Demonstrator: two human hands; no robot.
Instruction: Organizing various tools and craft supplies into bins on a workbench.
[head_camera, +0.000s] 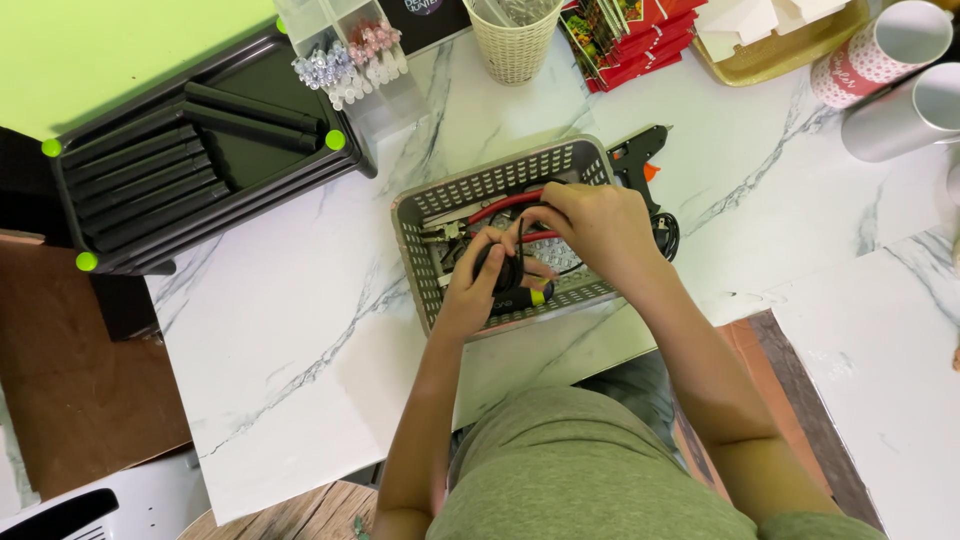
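1. Left hand (478, 283): curling closed around a round black object with a yellow band (515, 285), inside the grey perforated plastic basket (424, 205).
2. Right hand (590, 225): pinching a thin black cord (519, 238) over that object.
3. Basket: sitting on the white marble-patterned bench (300, 320), a black glue gun (637, 160) lying just beside.

Left hand (478, 285) curled, fingers pinched (thumb up), right hand (590, 225) arched over it, forearms converging

Olive-green short-sleeved tee with a plain heathered knit, bare forearms, left hand (472, 290) and right hand (590, 225) without rings, watch or gloves.
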